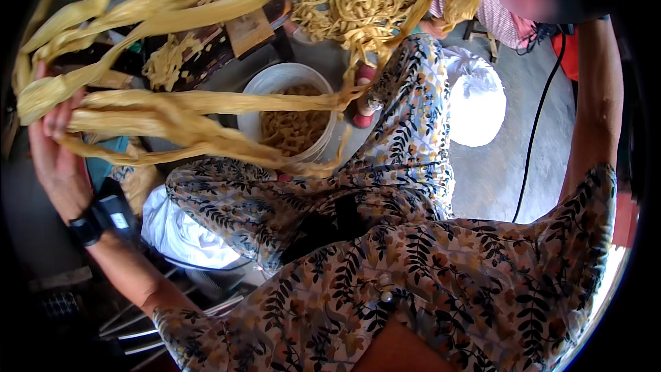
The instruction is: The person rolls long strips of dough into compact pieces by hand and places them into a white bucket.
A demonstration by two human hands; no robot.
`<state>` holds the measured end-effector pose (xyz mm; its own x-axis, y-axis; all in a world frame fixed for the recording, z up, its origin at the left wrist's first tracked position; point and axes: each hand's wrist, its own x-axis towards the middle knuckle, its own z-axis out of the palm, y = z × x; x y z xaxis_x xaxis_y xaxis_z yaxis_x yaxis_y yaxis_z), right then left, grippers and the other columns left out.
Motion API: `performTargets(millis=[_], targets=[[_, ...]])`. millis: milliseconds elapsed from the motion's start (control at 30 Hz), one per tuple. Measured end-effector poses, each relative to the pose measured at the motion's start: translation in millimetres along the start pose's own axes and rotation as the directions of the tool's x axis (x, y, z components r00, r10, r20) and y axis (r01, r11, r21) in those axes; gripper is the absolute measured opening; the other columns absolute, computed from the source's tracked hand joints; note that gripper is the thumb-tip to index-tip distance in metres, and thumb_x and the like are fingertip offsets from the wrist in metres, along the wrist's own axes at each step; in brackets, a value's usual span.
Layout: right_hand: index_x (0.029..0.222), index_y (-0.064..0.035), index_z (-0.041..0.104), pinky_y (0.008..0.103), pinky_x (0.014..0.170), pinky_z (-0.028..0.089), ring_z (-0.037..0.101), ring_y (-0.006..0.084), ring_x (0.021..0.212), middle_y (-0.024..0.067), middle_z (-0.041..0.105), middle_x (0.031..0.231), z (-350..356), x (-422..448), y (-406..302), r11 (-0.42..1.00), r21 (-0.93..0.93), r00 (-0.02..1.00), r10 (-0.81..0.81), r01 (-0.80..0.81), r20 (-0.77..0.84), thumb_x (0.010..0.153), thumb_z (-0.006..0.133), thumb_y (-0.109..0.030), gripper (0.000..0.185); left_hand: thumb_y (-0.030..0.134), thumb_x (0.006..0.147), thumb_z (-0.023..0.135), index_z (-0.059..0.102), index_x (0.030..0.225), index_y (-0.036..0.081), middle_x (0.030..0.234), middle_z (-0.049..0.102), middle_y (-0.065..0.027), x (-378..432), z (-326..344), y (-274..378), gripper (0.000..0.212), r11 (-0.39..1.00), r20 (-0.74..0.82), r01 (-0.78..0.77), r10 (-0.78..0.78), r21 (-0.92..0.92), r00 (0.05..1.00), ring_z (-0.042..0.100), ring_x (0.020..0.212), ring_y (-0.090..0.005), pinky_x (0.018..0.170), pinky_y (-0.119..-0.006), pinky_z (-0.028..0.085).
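Note:
Long, flat yellowish strips, perhaps plant fibre, loop over my left hand at the far left. These strips stretch to the right above my lap and a white plastic bucket. Other lengths run up and away past the top edge. My left fingers are partly hidden behind the strands. My right arm reaches up at the right edge, and a dark, pinkish blur covers where my right hand would be. Short yellowish pieces lie in the bucket. A heap of tangled strips lies beyond it.
A white bag stands right of my knee, and another white bag sits at my left. A black cable runs down the right side. A wooden block and loose scraps lie at upper left. A low wooden stool stands upper right.

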<state>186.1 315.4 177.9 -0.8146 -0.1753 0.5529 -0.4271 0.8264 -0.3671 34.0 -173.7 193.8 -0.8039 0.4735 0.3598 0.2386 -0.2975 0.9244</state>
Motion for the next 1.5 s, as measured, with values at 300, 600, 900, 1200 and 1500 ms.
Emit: performTargets(millis=[300,600,900,1200,1500], targets=[[0.089,0.0022,0.061,0.0192,0.053,0.043,0.052,0.004,0.061,0.0018,0.059,0.071,9.0,14.7,-22.4,0.986,-0.078,0.986,-0.153,0.148,-0.07,0.071,0.065,-0.007,0.021,0.017,0.084,0.053,0.044,0.121,0.004,0.074,0.047,0.0001,-76.9,-238.1,165.9,0.04,0.733,-0.484,0.004,0.445,0.68,0.753,0.042,0.065,-0.0108,0.082,-0.035,0.047],[0.093,0.0078,0.057,0.0284,0.055,0.047,0.054,0.0181,0.057,0.0111,0.06,0.068,104.3,36.1,-68.3,0.946,0.323,0.83,-0.177,-0.004,0.528,0.073,0.061,-0.011,0.027,0.018,0.076,0.063,0.051,0.112,0.004,0.09,0.054,-0.0061,-140.7,-397.3,179.1,0.041,-0.016,-0.438,0.53,0.541,0.848,0.718,0.048,0.086,-0.0205,0.082,-0.034,0.045],[0.082,0.0033,0.058,0.0335,0.065,0.049,0.057,0.0226,0.067,0.0127,0.057,0.073,260.2,27.8,-59.7,0.994,0.107,0.584,-0.093,0.01,0.807,0.07,0.062,-0.011,0.019,0.02,0.069,0.074,0.055,0.106,-0.002,0.106,0.057,-0.0128,-102.5,-108.7,-186.8,0.047,0.289,-0.031,0.208,-0.517,0.934,0.856,0.055,0.099,-0.0236,0.084,-0.032,0.044],[0.097,-0.0069,0.061,0.0365,0.074,0.046,0.059,0.0306,0.086,0.0154,0.061,0.092,373.9,-43.4,-15.0,0.847,0.428,0.751,-0.054,-0.314,0.658,0.054,0.071,-0.014,0.046,0.01,0.056,0.08,0.036,0.127,0.008,0.119,0.05,-0.0146,-66.8,96.7,-284.3,0.084,0.716,0.172,0.292,-0.499,0.633,0.85,0.05,0.108,-0.0287,0.089,-0.035,0.042],[0.1,-0.0062,0.059,0.0351,0.074,0.046,0.059,0.0274,0.081,0.0164,0.06,0.087,359.0,-63.0,47.3,0.721,0.571,0.766,-0.087,-0.392,0.637,0.061,0.068,-0.014,0.041,0.017,0.07,0.069,0.057,0.107,0.004,0.091,0.064,-0.0137,-77.3,66.0,-343.8,0.041,0.469,0.083,0.374,-0.704,0.8,0.705,0.062,0.085,-0.0261,0.072,-0.034,0.046]])
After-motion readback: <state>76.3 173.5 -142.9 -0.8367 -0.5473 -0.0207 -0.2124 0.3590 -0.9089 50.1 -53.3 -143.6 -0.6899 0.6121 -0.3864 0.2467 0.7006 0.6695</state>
